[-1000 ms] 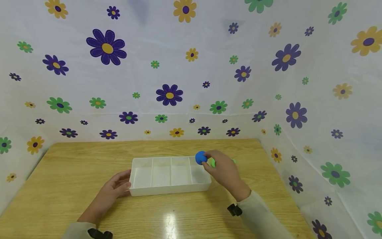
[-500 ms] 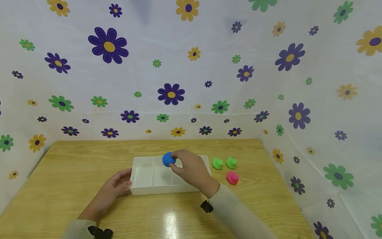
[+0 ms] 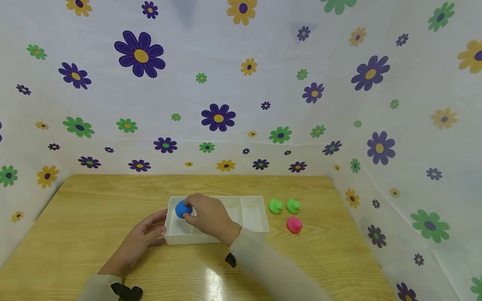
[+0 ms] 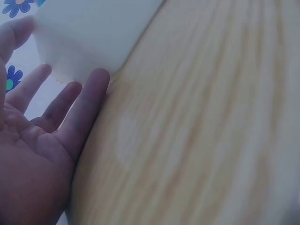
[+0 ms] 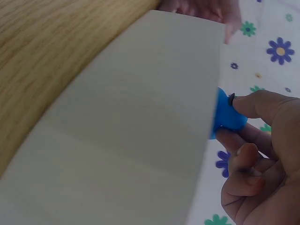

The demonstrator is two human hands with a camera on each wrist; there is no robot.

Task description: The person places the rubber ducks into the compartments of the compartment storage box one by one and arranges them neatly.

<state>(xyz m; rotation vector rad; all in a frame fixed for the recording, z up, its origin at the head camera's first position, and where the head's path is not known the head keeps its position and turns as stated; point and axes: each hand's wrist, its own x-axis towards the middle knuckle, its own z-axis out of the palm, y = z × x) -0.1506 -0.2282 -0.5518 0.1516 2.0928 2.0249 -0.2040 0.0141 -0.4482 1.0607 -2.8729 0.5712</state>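
A white tray point(image 3: 254, 234) with several compartments in a row lies on the wooden table. My right hand point(image 3: 211, 215) pinches a round blue toy point(image 3: 182, 209) between thumb and fingers, over the leftmost compartment. In the right wrist view, the toy point(image 5: 228, 115) shows a dark mark by the thumb, and the tray wall hides part of it. I cannot tell whether it touches the compartment floor. At the tray's left end, my left hand point(image 3: 141, 238) rests its fingertips against the wall, fingers extended in the left wrist view.
Two green rubber ducks point(image 3: 276, 206) and a pink rubber duck point(image 3: 294, 225) stand on the table right of the tray. A white cloth with printed flowers point(image 3: 218, 118) hangs behind the table and along its sides.
My right hand has carried the round blue toy leftward, from above the rightmost compartment to the leftmost, and lower. The ducks have come fully into sight. The left hand has stayed at the tray.
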